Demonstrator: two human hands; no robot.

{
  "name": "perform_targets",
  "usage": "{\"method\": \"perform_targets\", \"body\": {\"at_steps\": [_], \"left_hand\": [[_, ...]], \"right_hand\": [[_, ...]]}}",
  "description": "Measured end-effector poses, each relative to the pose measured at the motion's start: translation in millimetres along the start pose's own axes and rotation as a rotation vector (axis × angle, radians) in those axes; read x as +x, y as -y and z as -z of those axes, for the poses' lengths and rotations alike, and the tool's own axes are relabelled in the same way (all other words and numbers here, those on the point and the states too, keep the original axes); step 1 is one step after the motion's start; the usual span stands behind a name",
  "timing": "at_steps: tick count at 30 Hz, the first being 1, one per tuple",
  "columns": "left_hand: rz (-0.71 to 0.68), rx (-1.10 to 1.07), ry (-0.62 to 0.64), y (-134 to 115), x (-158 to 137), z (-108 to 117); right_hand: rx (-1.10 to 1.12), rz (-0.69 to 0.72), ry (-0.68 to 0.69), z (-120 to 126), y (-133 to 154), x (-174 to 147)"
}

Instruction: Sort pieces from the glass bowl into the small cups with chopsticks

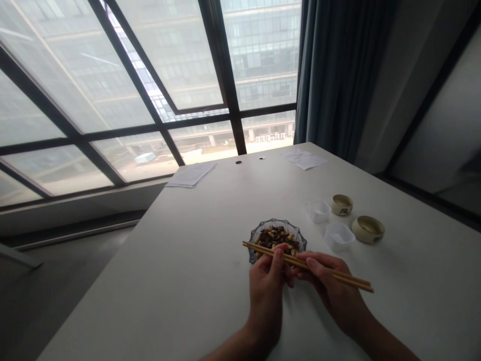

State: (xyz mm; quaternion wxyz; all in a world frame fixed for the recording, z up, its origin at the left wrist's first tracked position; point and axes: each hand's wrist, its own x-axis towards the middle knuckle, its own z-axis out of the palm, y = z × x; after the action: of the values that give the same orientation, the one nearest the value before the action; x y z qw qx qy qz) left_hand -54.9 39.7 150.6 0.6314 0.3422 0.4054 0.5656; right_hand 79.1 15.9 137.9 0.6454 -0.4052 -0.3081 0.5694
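Observation:
A pair of wooden chopsticks [353, 282] lies slantwise across both hands, tips pointing left. My left hand [269, 273] is closed with its thumb and fingers on the chopsticks near the tip end. My right hand [332, 281] grips them farther back, thumb on top, and the thick ends stick out to the right. Just beyond the hands stands a scalloped glass bowl [298, 230] holding a mix of dark brown pieces and pale, nut-like pieces [276, 234]. The chopstick tips pass over the bowl's near part. My left hand hides some of its near rim.
Right of the bowl stand two clear plastic containers, one nearer [339, 236] and one farther [319, 211]. Beside them are two beige ceramic bowls, a larger [368, 229] and a smaller [341, 204]. Papers [191, 175] lie far left on the white table [180, 271], more sheets [306, 159] far right.

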Motion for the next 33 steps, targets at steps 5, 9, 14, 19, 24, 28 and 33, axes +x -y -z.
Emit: {"method": "perform_targets", "body": {"at_steps": [5, 9, 14, 19, 24, 28, 33], "left_hand": [[-0.009, 0.018, -0.007, -2, 0, 0], [-0.011, 0.034, -0.004, -3, 1, -1], [-0.002, 0.002, -0.005, -3, 1, -1], [-0.006, -0.013, 0.009, -6, 0, -3], [-0.016, 0.006, 0.051, -4, -2, -4], [0.002, 0.025, 0.093, 11, -6, -1], [0.063, 0.004, 0.059, 21, -10, 1]], "right_hand": [[-0.169, 0.146, 0.063, -2, 5, -2], [-0.219, 0.172, 0.073, -1, 5, -2], [-0.195, 0.148, 0.115, 4, 2, 0], [-0.210, 0.172, 0.122, 6, 1, 0], [-0.169, 0.214, 0.117, 2, -4, -1], [-0.126, 0.214, 0.015, -5, -10, -4], [-0.092, 0.166, -0.044, -7, -11, -5]]}}
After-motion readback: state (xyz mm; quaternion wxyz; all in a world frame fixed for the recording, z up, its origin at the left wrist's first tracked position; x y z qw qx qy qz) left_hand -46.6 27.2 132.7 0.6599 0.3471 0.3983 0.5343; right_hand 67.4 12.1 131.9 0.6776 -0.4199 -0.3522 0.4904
